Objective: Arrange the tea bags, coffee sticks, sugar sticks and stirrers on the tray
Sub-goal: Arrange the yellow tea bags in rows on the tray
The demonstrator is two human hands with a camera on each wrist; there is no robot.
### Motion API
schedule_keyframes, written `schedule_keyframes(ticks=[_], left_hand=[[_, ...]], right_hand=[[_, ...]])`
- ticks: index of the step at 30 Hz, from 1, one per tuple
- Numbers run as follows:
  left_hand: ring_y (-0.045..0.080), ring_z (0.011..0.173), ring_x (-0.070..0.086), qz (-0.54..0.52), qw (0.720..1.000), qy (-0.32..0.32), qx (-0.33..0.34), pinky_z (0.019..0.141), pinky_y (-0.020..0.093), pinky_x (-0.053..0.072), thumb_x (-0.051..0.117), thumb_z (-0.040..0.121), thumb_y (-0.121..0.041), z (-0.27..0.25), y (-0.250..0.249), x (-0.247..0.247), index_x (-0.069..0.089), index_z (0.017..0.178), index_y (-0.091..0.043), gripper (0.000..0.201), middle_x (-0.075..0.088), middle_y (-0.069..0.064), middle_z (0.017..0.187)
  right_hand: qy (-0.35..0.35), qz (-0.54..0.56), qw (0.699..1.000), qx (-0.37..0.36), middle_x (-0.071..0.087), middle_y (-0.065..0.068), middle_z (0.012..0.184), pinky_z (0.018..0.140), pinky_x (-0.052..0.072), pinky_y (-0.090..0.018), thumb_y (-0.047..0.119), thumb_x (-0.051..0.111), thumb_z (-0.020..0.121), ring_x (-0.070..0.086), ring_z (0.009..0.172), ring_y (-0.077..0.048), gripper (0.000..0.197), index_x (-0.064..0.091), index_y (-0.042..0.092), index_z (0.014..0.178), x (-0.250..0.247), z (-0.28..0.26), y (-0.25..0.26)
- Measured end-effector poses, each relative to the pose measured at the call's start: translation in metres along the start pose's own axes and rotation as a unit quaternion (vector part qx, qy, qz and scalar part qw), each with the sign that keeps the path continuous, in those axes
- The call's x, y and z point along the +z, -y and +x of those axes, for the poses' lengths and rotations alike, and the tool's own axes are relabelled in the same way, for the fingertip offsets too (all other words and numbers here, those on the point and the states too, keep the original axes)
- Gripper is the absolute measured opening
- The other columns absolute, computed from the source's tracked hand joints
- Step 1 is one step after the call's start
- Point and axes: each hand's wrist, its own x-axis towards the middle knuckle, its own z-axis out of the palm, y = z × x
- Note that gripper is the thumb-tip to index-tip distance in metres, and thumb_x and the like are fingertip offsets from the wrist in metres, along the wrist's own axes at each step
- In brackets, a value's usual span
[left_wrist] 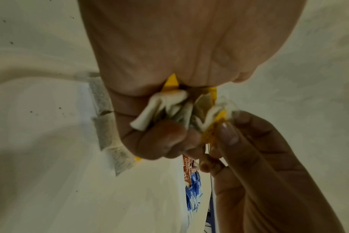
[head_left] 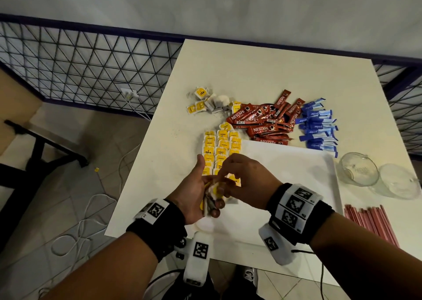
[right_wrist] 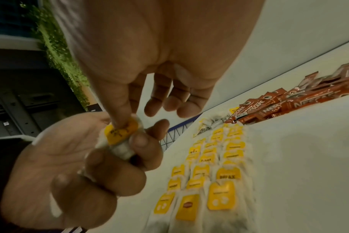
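Note:
My left hand [head_left: 205, 192] is palm up over the tray's near left corner and grips a bunch of tea bags [head_left: 213, 194] in its curled fingers [right_wrist: 114, 170]. My right hand [head_left: 226, 174] reaches in from the right. Its thumb and forefinger pinch the yellow tag [right_wrist: 119, 134] of the top tea bag [left_wrist: 213, 126] in that bunch. Just beyond my hands, rows of tea bags [head_left: 221, 149] with yellow tags lie flat along the left side of the white tray [head_left: 296, 185]. The lower ends of the rows are hidden by my hands.
Behind the tray lie a loose pile of tea bags [head_left: 205, 103], a heap of red coffee sticks [head_left: 265, 121] and blue sugar sticks [head_left: 319, 126]. Two glass cups [head_left: 358, 169] stand at the right. Red stirrers [head_left: 370, 222] lie near the right front edge.

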Motion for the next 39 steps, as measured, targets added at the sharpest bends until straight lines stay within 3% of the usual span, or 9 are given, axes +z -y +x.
schedule_keyframes(ticks=[5, 8, 11, 13, 17, 20, 23, 30, 39], left_hand=[[0.02, 0.049, 0.039, 0.036, 0.998, -0.055, 0.013, 0.051, 0.024, 0.024, 0.03, 0.068, -0.087, 0.005, 0.007, -0.001, 0.063, 0.08, -0.015, 0.079, 0.054, 0.01, 0.067], [0.015, 0.047, 0.032, 0.097, 0.981, -0.127, 0.113, 0.048, 0.022, 0.022, 0.045, 0.072, -0.077, 0.004, 0.008, -0.007, 0.07, 0.078, -0.022, 0.061, 0.047, 0.003, 0.059], [0.009, 0.043, 0.031, 0.251, 0.933, -0.123, 0.225, 0.049, 0.022, 0.026, 0.07, 0.083, -0.037, -0.003, 0.009, -0.009, 0.069, 0.065, -0.02, 0.025, 0.042, -0.009, 0.049], [0.01, 0.048, 0.036, 0.39, 0.876, -0.132, 0.253, 0.052, 0.024, 0.031, 0.077, 0.079, -0.033, -0.001, 0.016, -0.013, 0.062, 0.057, -0.017, 0.031, 0.041, -0.008, 0.049], [0.016, 0.064, 0.05, 0.525, 0.814, -0.156, 0.195, 0.062, 0.029, 0.039, 0.075, 0.072, -0.056, 0.009, 0.032, -0.014, 0.072, 0.072, -0.023, 0.034, 0.056, -0.002, 0.061], [0.008, 0.089, 0.061, 0.586, 0.778, -0.169, 0.153, 0.076, 0.02, 0.046, 0.07, 0.075, -0.061, 0.01, 0.04, -0.015, 0.075, 0.097, -0.036, 0.034, 0.071, -0.01, 0.093], [0.014, 0.094, 0.064, 0.608, 0.754, -0.202, 0.146, 0.079, 0.025, 0.05, 0.068, 0.08, -0.051, 0.01, 0.042, -0.023, 0.075, 0.097, -0.03, 0.027, 0.073, -0.005, 0.097], [0.012, 0.094, 0.064, 0.591, 0.756, -0.233, 0.156, 0.08, 0.023, 0.049, 0.068, 0.084, -0.043, 0.003, 0.041, -0.032, 0.074, 0.096, -0.024, 0.023, 0.073, -0.004, 0.097], [0.011, 0.093, 0.063, 0.602, 0.746, -0.233, 0.164, 0.077, 0.021, 0.045, 0.065, 0.086, -0.044, -0.004, 0.037, -0.032, 0.073, 0.093, -0.024, 0.023, 0.072, -0.004, 0.097]], right_hand=[[-0.002, 0.067, 0.997, 0.048, 0.059, 0.015, 0.082, 0.063, 0.037, -0.008, 0.02, 0.07, 0.083, 0.051, 0.07, 0.002, 0.006, 0.065, 0.022, 0.083, -0.01, -0.006, 0.006], [0.01, 0.103, 0.99, 0.098, 0.057, 0.015, 0.068, 0.06, 0.038, -0.01, 0.027, 0.068, 0.087, 0.051, 0.062, 0.002, 0.012, 0.059, 0.029, 0.079, -0.015, -0.009, 0.005], [0.005, 0.114, 0.985, 0.133, 0.06, 0.011, 0.067, 0.061, 0.041, -0.015, 0.028, 0.067, 0.087, 0.051, 0.058, 0.0, 0.016, 0.055, 0.032, 0.077, -0.015, -0.01, 0.001], [0.0, 0.133, 0.979, 0.156, 0.062, 0.007, 0.066, 0.062, 0.046, -0.022, 0.024, 0.065, 0.088, 0.054, 0.058, -0.003, 0.014, 0.056, 0.03, 0.079, -0.01, -0.011, -0.002], [0.035, 0.113, 0.967, 0.227, 0.065, 0.004, 0.066, 0.063, 0.05, -0.032, 0.025, 0.062, 0.09, 0.058, 0.059, -0.012, 0.017, 0.053, 0.031, 0.077, 0.009, -0.018, -0.012], [0.058, 0.126, 0.949, 0.284, 0.066, 0.002, 0.065, 0.061, 0.047, -0.028, 0.021, 0.058, 0.092, 0.055, 0.053, -0.006, 0.014, 0.053, 0.028, 0.081, 0.025, -0.027, -0.025], [0.065, 0.119, 0.942, 0.307, 0.067, 0.0, 0.068, 0.057, 0.045, -0.022, 0.019, 0.055, 0.093, 0.057, 0.052, -0.006, 0.009, 0.053, 0.024, 0.086, 0.038, -0.035, -0.033], [0.024, 0.089, 0.945, 0.313, 0.066, 0.002, 0.069, 0.05, 0.04, -0.02, 0.023, 0.055, 0.093, 0.058, 0.056, -0.012, 0.007, 0.053, 0.024, 0.087, 0.05, -0.035, -0.034], [-0.009, 0.0, 0.946, 0.325, 0.061, -0.006, 0.092, 0.069, 0.042, -0.029, 0.025, 0.055, 0.092, 0.056, 0.083, -0.026, 0.006, 0.054, 0.018, 0.091, 0.057, -0.028, -0.039]])
